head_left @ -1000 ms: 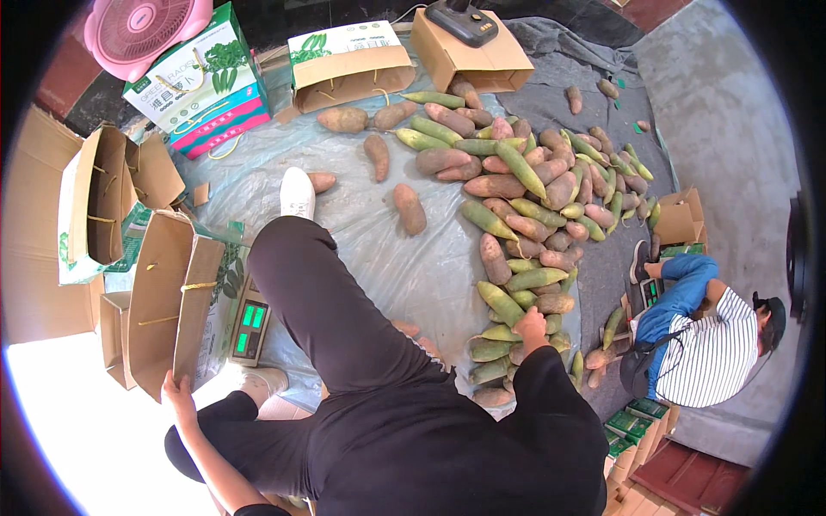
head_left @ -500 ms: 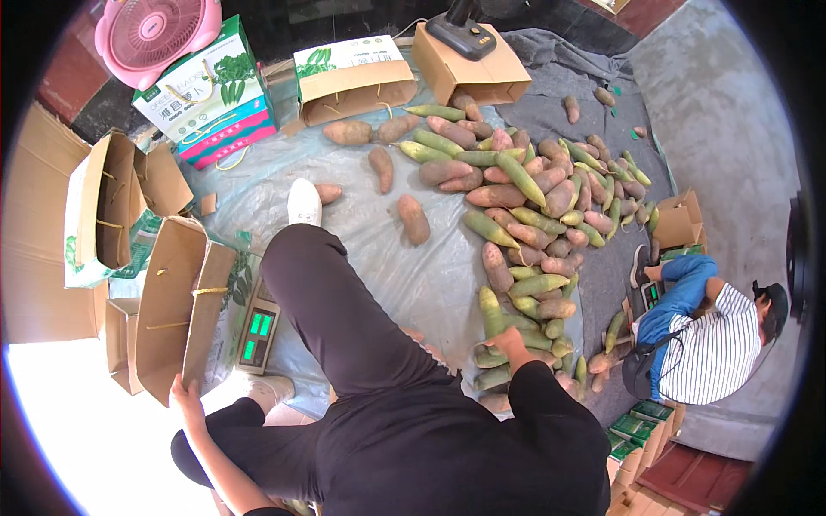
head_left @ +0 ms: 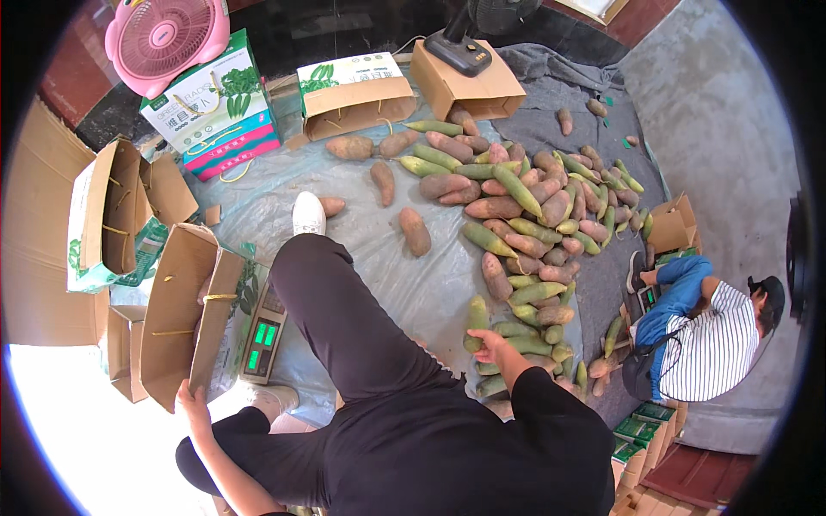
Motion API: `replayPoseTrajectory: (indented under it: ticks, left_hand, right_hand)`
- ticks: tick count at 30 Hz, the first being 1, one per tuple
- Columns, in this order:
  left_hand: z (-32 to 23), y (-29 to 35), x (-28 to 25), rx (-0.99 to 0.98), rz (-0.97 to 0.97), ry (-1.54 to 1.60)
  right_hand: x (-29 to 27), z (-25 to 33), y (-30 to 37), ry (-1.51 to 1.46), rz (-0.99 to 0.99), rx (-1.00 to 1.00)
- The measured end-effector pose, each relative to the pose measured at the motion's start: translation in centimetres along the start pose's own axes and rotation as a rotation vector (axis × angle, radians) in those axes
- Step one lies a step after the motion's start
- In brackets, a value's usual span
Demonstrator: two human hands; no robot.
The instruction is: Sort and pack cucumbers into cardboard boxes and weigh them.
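My left hand [head_left: 193,406] has its fingers closed on the near edge of an open cardboard carton [head_left: 176,314]. That carton stands tilted on a digital scale [head_left: 262,340] with lit green displays. A pinkish shape shows partly inside it, too hidden to name. At the near edge of the pile, my right hand [head_left: 492,347] is closed around the lower end of a long green radish [head_left: 477,316], which points away from me. Around it lie more green radishes [head_left: 514,329] and brownish-pink radishes [head_left: 496,277], heaped on plastic sheeting and grey cloth.
Other open cartons [head_left: 110,215] stand at the left. A pink fan [head_left: 163,34] sits on printed boxes [head_left: 211,103]; a black fan base [head_left: 458,53] rests on a brown box [head_left: 473,90]. At the right, a co-worker in a striped shirt [head_left: 710,353] crouches beside another scale [head_left: 647,298].
My right hand has moved slightly left, bringing the green radish with it, away from the pile's edge. My left hand stays on the carton, and the whole view has shifted a little.
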State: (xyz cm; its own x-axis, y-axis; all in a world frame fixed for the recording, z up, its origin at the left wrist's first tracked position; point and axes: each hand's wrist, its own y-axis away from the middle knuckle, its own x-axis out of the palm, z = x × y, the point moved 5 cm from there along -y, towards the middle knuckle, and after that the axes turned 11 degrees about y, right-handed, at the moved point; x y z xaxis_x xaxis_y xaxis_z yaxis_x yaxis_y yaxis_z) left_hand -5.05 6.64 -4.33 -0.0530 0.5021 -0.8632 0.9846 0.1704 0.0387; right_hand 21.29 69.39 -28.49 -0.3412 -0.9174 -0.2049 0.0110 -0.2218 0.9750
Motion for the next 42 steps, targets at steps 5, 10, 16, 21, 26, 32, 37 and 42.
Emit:
replayPoseTrajectory:
  ticks: [5, 10, 16, 21, 26, 32, 37, 42]
  left_hand:
    - [-1.1, 0.1, -0.3, -0.074, 0.065, -0.007]
    - [0.0, -0.3, -0.1, -0.007, 0.048, -0.039]
    - [0.2, -0.2, -0.1, -0.012, 0.044, -0.035]
    - [-0.1, -0.2, 0.0, -0.013, 0.019, -0.078]
    - [3.3, -0.4, 0.5, 0.057, -0.056, -0.024]
    - [1.3, -0.3, 0.5, -0.131, 0.125, -0.063]
    - [1.5, 0.0, -0.1, 0.015, 0.000, -0.030]
    - [-0.2, 0.0, -0.4, -0.028, 0.094, -0.054]
  right_hand:
    - [2.9, 0.7, 0.9, -0.020, 0.125, -0.045]
    - [4.8, 3.1, 1.3, -0.042, 0.226, -0.070]
    - [5.9, 6.3, 2.5, -0.045, 0.307, -0.124]
    - [6.8, 11.6, 5.2, -0.040, 0.320, -0.297]
    - [8.6, 19.0, 10.7, -0.014, 0.390, -0.503]
    - [11.4, 27.7, 22.5, 0.021, 0.549, -0.898]
    - [16.2, 31.7, 33.2, 0.066, 0.733, -1.094]
    - [22.8, 31.3, 39.5, 0.092, 1.045, -1.053]
